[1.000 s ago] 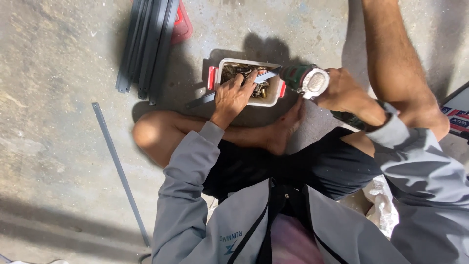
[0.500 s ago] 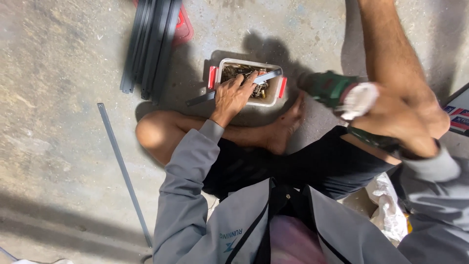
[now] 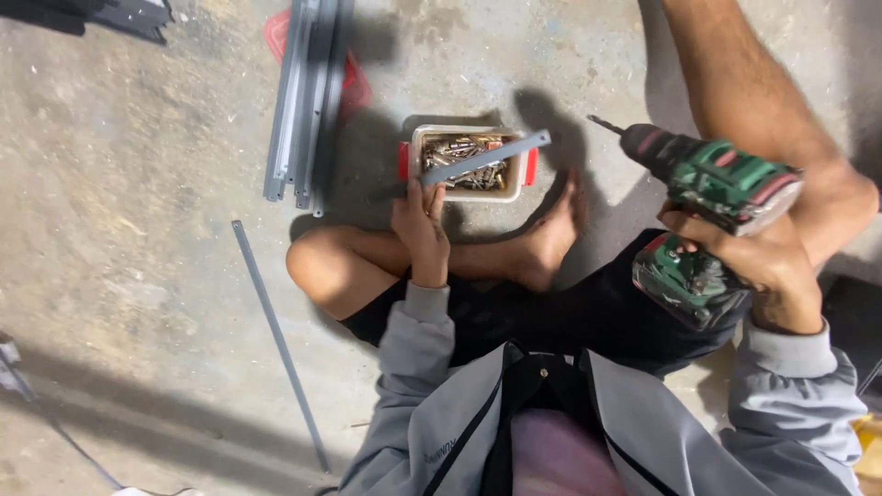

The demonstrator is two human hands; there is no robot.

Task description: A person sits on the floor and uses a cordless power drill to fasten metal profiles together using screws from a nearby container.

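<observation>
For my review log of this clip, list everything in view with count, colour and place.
Screw box: one, white with red clips, on the floor ahead, holding screws.
Short metal strip: one, grey, lying across the box, held at its left end.
Metal profiles: one bundle, grey, floor at upper left, over a red lid.
Thin bar: one, grey, floor at left.
Cordless drill: one, green and red, at right, bit pointing up-left.
Concrete floor: grey.
Left hand: fingers on the strip.
Right hand: grips the drill.
Bare legs and foot: crossed, centre.

L hand (image 3: 421,219) reaches fwd, fingers pinched shut; R hand (image 3: 755,259) raised, fist clenched.
</observation>
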